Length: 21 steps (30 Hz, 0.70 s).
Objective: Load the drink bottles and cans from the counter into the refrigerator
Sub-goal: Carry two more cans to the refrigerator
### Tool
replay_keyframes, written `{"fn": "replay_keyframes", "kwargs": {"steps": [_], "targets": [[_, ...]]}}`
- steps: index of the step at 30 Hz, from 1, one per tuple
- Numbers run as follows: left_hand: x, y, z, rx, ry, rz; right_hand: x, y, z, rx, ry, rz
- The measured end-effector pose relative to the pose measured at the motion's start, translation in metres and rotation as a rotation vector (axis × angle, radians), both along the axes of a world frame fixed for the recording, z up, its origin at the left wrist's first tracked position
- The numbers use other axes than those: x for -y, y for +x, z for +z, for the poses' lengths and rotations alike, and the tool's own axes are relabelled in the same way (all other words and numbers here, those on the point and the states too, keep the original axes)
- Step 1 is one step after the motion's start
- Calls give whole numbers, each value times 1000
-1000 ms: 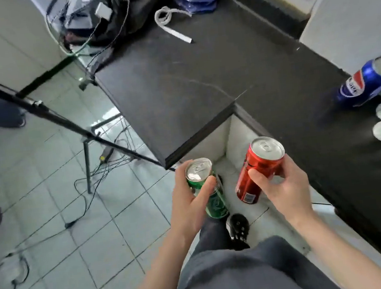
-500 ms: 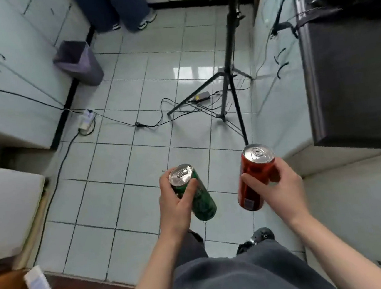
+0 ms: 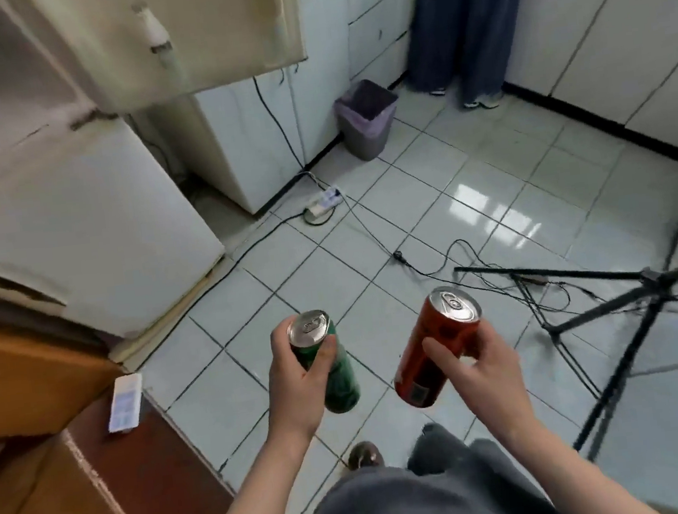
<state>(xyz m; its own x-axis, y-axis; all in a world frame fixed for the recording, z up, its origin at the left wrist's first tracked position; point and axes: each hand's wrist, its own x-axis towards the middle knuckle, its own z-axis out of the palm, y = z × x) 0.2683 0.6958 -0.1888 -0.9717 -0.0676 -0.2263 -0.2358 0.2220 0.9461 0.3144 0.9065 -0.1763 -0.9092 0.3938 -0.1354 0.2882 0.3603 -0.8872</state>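
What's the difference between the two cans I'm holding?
The green can is in the left hand, the red can in the right hand. The green can looks slimmer than the red. Green's top tilts left, red's right. Both show silver tops.

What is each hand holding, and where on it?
Left hand grips green can round its upper body; right hand grips red can at mid-body.

No word, brand or number can be read here. The red can [image 3: 417,372] carries dark marks on its side and a small pale label near its bottom, both too blurred. The print on the green can [image 3: 344,383] and on the small white box [image 3: 125,403] is also illegible.
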Motion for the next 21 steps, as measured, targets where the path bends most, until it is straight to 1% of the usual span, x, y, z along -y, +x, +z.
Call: {"fn": "replay_keyframes", "kwargs": {"steps": [6, 10, 15, 17, 21], "targets": [[70, -38, -4, 28, 77, 288, 74, -108, -2, -27, 75, 288], [124, -67, -5, 32, 80, 485, 139, -185, -14, -8, 70, 484], [189, -143, -7, 35, 17, 700, 222, -297, -16, -4, 45, 716], [210, -176, 0, 42, 40, 754, 252, -337, -9, -12, 27, 773], [255, -238, 20, -12, 32, 835, 314, -413, 11, -72, 12, 854]]}}
